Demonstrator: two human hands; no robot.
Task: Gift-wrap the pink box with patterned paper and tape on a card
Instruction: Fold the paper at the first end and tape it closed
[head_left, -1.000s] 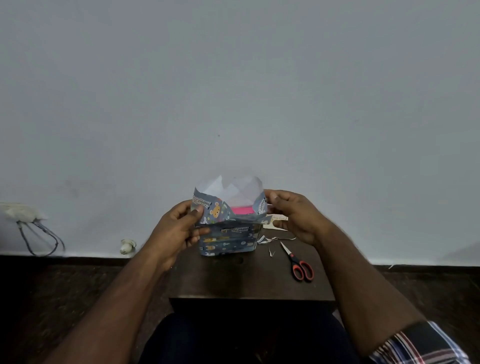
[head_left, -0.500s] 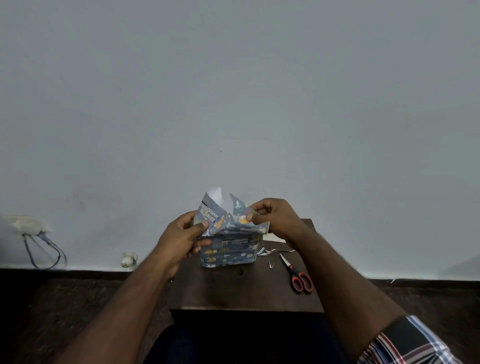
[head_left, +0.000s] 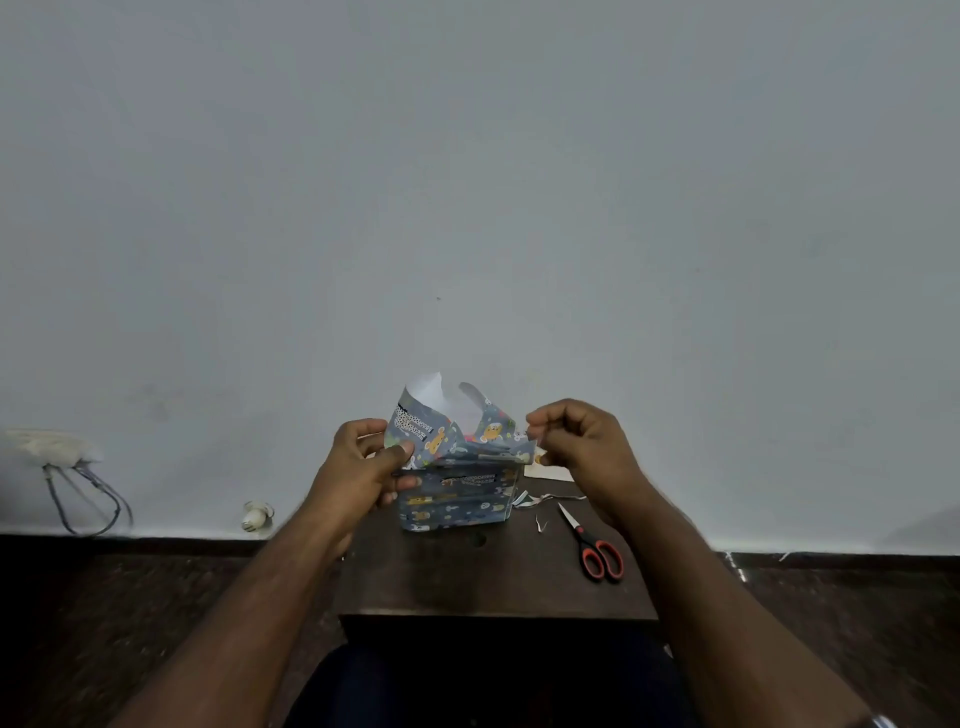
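Your left hand (head_left: 363, 467) grips the left side of the box (head_left: 454, 499), thumb pressed on the crinkled patterned paper (head_left: 447, 441). Your right hand (head_left: 582, 447) pinches the paper's right flap at its edge. The box stands upright on the dark wooden table (head_left: 493, 582) (pink barely shows inside), between both hands; red-handled scissors (head_left: 595, 545) lie nearby.

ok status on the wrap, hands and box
Left hand grips paper at left flap. Right hand pinches right flap. Box on table, top unfolded. Scissors lie clear.
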